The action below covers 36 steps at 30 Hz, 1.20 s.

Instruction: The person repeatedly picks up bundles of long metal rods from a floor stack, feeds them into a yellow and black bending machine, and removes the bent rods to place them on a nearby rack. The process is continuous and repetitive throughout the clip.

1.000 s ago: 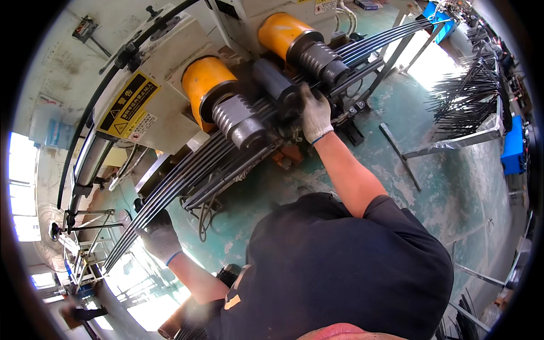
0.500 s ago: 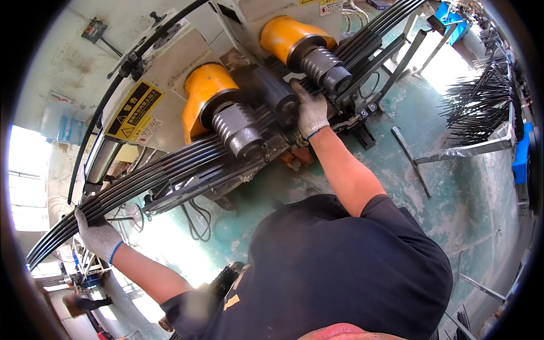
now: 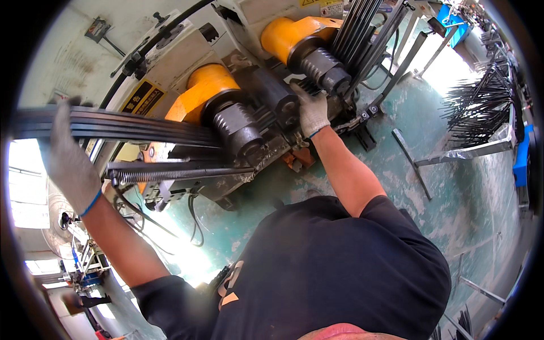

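Note:
My gloved left hand (image 3: 71,161) is at the far left against a row of long black metal tubes (image 3: 153,131), its fingers closed over them and their tips blurred. The tubes run into a machine beside a ribbed steel die (image 3: 235,127) under a yellow housing (image 3: 198,93). My gloved right hand (image 3: 313,110) is at the middle of the machine, between a dark round block (image 3: 272,93) and a second ribbed die (image 3: 324,68). One finger reaches up along the block; the others curl out of sight around the tubes' middle. The tubes' other half (image 3: 354,34) slants up at the right.
A spring-fitted bar (image 3: 181,171) juts left below the tubes, with black cables (image 3: 197,221) hanging under it. A second yellow housing (image 3: 289,39) stands right of the first. Many thin black rods (image 3: 479,102) lie on a metal rack (image 3: 470,150) at right. Green floor surrounds me.
Both halves of the tubes have swung upward, bending about the dies. My left hand has risen with the left half, and the spring-fitted bar has turned too. My right hand has stayed in place.

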Tool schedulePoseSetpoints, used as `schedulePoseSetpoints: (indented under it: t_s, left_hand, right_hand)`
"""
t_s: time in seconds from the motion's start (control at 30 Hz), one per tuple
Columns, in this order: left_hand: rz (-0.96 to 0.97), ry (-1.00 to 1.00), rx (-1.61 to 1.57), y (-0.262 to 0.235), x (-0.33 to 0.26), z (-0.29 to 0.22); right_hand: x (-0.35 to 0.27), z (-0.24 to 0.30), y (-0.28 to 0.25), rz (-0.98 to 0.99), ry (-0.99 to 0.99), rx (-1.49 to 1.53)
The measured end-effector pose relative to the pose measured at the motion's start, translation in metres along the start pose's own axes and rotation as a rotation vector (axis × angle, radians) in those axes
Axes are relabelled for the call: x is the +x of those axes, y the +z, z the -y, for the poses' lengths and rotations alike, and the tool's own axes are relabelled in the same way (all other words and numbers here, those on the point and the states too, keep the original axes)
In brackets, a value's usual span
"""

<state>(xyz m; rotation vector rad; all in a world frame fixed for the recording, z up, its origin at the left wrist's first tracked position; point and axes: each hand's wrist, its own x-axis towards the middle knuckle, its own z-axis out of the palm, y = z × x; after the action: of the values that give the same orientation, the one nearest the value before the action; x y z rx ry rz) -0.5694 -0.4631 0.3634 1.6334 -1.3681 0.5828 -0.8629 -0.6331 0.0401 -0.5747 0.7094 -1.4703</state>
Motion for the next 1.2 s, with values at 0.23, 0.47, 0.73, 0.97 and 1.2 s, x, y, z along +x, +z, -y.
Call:
schedulePoseSetpoints:
  t_s: [0.23,0.47,0.73,0.97,1.2]
  left_hand:
    - [0.185,0.102,-0.047,0.051,0.02,-0.053]
    - [0.181,0.091,-0.031,0.059,0.024,-0.064]
    - [0.181,0.175,-0.074,0.06,0.024,-0.06]
    - [0.143,0.088,-0.064,0.061,0.018,-0.069]
    - [0.174,0.111,-0.05,0.06,0.022,-0.063]
  right_hand:
    - [0.008,-0.009,-0.008,0.021,-0.065,-0.055]
    - [-0.008,0.009,0.002,0.058,-0.077,-0.039]
    - [0.005,-0.006,-0.011,0.032,-0.15,-0.149]
    - [0.009,-0.008,-0.013,0.052,-0.135,-0.124]
    - [0.007,-0.005,-0.01,0.042,-0.054,-0.092]
